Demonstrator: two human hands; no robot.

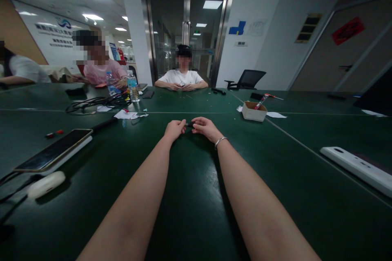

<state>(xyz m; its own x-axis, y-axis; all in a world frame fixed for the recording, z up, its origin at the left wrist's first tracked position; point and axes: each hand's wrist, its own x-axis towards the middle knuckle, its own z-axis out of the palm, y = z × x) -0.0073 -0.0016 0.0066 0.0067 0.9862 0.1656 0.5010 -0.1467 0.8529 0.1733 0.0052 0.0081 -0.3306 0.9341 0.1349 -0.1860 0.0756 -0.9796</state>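
My two hands meet over the middle of the green table, with a small dark object between them. Its kind is too small to make out. The thumb and fingers of my left hand pinch its left end. On the other end, the fingers of my right hand are closed. A silver bracelet circles my right wrist. Both forearms reach forward, low over the tabletop.
A phone lies on a white block at left, beside a white mouse-like device. Cables, water bottles and paper scraps are farther back. A small box stands at right, a white device nearer. Co-workers sit across.
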